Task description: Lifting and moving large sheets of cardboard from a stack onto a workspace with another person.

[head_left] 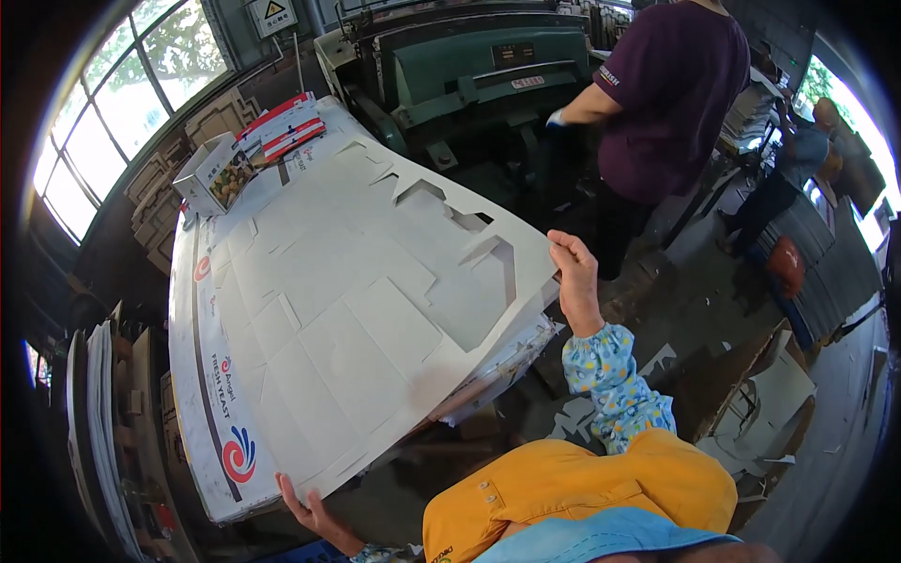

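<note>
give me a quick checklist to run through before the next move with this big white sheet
1. Right hand has a grip on the large white die-cut cardboard sheet: ok, it holds the right corner.
2. Left hand has a grip on the sheet: cannot tell, it is at the near corner but contact is unclear.
3. Sheet lies flat: not ok, its right side is raised and some cut flaps stand up.
4. Person in the purple short-sleeved shirt clear of the sheet: ok, standing apart from it by the green metal machine.
5. Dark floor free of pale, irregular scraps: not ok, several lie there.
</note>
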{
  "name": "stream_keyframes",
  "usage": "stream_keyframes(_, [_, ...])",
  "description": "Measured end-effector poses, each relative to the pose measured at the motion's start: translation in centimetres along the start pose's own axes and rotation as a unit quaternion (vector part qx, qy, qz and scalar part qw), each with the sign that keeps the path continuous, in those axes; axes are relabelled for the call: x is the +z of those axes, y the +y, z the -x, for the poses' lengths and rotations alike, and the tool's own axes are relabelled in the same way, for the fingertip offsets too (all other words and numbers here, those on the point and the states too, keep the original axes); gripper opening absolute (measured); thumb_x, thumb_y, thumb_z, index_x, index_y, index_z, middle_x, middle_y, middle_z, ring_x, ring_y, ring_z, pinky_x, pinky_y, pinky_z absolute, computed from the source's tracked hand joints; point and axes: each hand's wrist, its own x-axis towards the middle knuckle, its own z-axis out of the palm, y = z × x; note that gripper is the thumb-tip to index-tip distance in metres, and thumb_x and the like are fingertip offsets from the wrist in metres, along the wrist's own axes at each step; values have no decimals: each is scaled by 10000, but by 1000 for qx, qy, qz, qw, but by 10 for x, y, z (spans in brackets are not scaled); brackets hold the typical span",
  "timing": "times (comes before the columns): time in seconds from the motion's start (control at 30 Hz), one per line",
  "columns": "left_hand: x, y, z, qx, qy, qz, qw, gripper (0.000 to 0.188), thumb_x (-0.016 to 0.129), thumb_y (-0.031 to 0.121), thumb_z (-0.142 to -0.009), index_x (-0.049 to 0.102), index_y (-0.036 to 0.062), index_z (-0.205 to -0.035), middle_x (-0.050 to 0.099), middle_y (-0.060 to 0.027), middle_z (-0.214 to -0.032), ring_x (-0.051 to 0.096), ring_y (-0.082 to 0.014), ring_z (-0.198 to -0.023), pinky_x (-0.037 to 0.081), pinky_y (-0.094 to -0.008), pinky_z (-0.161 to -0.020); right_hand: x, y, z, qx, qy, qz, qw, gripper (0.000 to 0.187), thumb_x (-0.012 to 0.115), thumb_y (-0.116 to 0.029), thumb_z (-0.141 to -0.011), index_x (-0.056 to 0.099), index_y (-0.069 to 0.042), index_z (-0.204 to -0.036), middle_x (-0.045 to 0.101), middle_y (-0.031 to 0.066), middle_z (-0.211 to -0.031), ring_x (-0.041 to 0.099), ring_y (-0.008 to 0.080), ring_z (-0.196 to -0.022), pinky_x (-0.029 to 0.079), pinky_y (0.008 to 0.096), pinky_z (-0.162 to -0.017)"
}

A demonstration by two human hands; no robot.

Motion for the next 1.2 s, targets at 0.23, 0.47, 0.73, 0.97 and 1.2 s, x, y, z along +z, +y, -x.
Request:
stream_keyframes(0.23, [-30,-21,-11,88,-116,-101,984,608,663,196,-727,433,17,-1261,323,-148,-1373,313,-255,-1258,245,-373,-1026,-2,7,4,18,8,5,1000,253,506,-158,-854,575,-11,-1048,596,49,-894,545,84,-701,443,207,-526])
stream_keyframes(0.47, [-46,-38,-17,108,-121,-100,982,599,655,203,-747,426,-16,-1255,344,-160,-1359,314,-254,-1261,241,-358,-1033,-13,25,6,-1,21,113,993,278,510,-156,-851,570,24,-1054,616,79,-927,559,126,-800,458,237,-694])
stream_keyframes(0.73, [-38,-34,-13,60,-96,-47,992,565,618,160,-775,402,-11,-1269,355,-145,-1353,337,-245,-1242,242,-359,-1042,-17,30,6,-44,21,158,986,265,516,-149,-840,582,36,-1018,616,103,-961,557,148,-870,441,264,-773])
stream_keyframes(0.97, [-35,-51,-11,76,-12,29,997,349,500,23,-780,393,20,-1112,366,-140,-1314,434,-245,-1128,413,-341,-917,-19,36,7,-47,20,144,988,253,521,-140,-833,587,30,-1009,617,101,-966,558,157,-875,433,263,-790])
stream_keyframes(1.2, [-20,-20,-5,1,20,-30,999,376,467,28,-843,421,-2,-1215,485,-143,-1154,513,-184,-982,434,-289,-838,-16,33,9,-51,18,197,979,241,526,-95,-819,596,8,-1026,615,110,-977,568,187,-896,435,292,-819])
